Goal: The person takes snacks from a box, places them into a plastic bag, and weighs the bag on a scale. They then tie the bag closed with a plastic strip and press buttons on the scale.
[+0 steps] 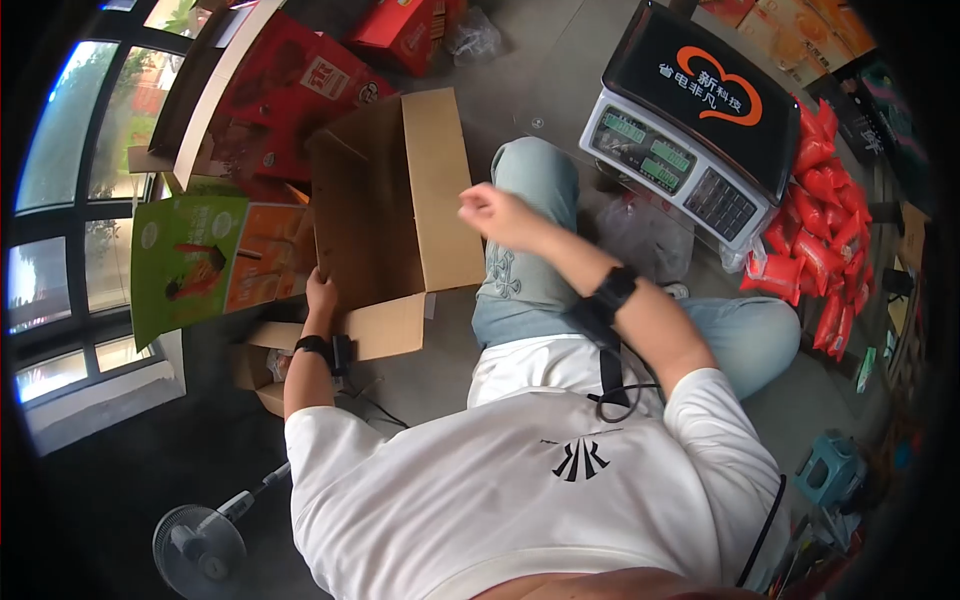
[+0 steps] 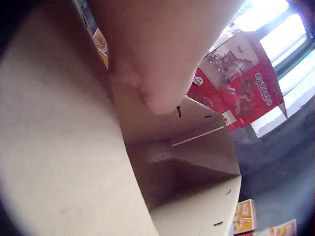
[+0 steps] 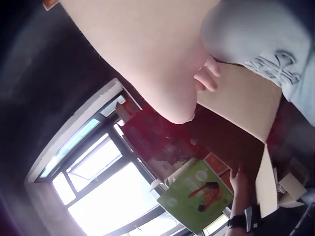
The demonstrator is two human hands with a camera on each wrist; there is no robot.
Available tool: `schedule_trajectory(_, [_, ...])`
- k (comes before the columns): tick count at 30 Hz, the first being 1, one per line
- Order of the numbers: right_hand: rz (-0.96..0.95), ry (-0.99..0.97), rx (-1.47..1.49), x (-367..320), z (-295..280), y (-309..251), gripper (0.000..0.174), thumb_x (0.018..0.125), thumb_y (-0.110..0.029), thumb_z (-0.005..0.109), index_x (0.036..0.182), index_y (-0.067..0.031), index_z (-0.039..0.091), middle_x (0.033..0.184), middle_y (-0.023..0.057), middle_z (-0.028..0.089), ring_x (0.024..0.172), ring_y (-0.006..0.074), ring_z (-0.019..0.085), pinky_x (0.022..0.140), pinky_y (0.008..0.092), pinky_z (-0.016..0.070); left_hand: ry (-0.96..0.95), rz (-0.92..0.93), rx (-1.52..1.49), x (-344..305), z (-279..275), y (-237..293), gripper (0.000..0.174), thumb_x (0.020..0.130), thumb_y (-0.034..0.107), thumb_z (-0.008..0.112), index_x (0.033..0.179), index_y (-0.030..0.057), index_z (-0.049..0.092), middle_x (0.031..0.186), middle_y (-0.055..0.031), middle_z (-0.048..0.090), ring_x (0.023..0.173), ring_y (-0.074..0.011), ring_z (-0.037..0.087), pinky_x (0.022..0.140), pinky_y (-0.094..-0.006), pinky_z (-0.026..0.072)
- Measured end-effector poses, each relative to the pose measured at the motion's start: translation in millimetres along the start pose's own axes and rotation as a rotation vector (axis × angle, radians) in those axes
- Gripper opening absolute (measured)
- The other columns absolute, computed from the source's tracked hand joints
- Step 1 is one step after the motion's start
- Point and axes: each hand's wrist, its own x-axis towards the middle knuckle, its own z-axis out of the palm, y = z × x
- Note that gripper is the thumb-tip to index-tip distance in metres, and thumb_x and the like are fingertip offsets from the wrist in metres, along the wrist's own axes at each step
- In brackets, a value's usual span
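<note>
An open cardboard box (image 1: 365, 190) with its flaps folded out lies tilted in front of the person, beside the bent knee. My left hand (image 1: 320, 294) grips the box at its near left edge, and the left wrist view shows that hand (image 2: 157, 88) over the rim, with the fingers mostly hidden. Above the long right flap (image 1: 440, 190), my right hand (image 1: 503, 216) hovers with loosely curled fingers and nothing visible in them. The right wrist view shows its fingertips (image 3: 206, 78) overlapping the flap.
A green and orange carton (image 1: 195, 255) and red cartons (image 1: 300, 85) stand left of and behind the box. On the right are a digital scale (image 1: 690, 120) and a heap of red packets (image 1: 825, 230). A fan (image 1: 200, 550) stands at lower left.
</note>
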Motion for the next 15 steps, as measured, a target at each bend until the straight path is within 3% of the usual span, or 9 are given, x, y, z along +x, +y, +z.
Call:
schedule_trajectory(1, [-0.006,0.036,0.067,-6,-20,-5,0.035,0.091,-0.025,0.059,0.116,-0.0018,0.055,0.101,0.0119,0.065,0.091,0.0176,0.063,0.079,0.0298,0.0502,-0.007,0.01,0.044,5,1,-5,0.02,0.088,0.014,0.058,0.105,0.0031,0.061,0.091,-0.0123,0.068,0.088,-0.0221,0.065,0.076,-0.0316,0.0467])
schedule_trajectory(4, [-0.095,0.213,0.049,-37,-88,6,0.027,0.094,-0.019,0.055,0.113,-0.0002,0.057,0.104,0.0109,0.064,0.093,0.0153,0.062,0.082,0.029,0.0498,0.006,0.017,0.073,12,-7,-6,0.022,0.088,0.014,0.057,0.107,0.0039,0.061,0.093,-0.0136,0.068,0.091,-0.0257,0.065,0.078,-0.0328,0.0471])
schedule_trajectory(6, [0.036,0.319,0.111,-74,-125,-11,0.025,0.096,-0.021,0.053,0.113,-0.0027,0.057,0.108,0.0108,0.064,0.093,0.0159,0.063,0.084,0.029,0.0486,-0.019,0.016,0.078,20,-10,-25,0.023,0.087,0.014,0.058,0.109,0.0039,0.06,0.096,-0.0148,0.067,0.093,-0.0278,0.065,0.078,-0.0327,0.0473])
schedule_trajectory(9, [0.132,0.506,0.057,-130,-173,21,0.028,0.098,-0.028,0.049,0.112,-0.0055,0.057,0.108,0.0084,0.065,0.094,0.0138,0.063,0.079,0.0248,0.0461,-0.065,0.076,0.103,29,-2,-48,0.024,0.087,0.013,0.059,0.109,0.0034,0.06,0.098,-0.0153,0.067,0.094,-0.028,0.065,0.078,-0.0331,0.0474])
schedule_trajectory(15, [0.304,0.742,-0.018,-211,-199,58,0.024,0.098,-0.024,0.048,0.11,-0.0064,0.058,0.106,0.0052,0.065,0.09,0.0108,0.062,0.075,0.0227,0.0438,-0.259,0.106,0.042,27,74,-93,0.024,0.088,0.013,0.058,0.109,0.002,0.059,0.097,-0.0158,0.067,0.095,-0.0256,0.064,0.079,-0.0338,0.0476])
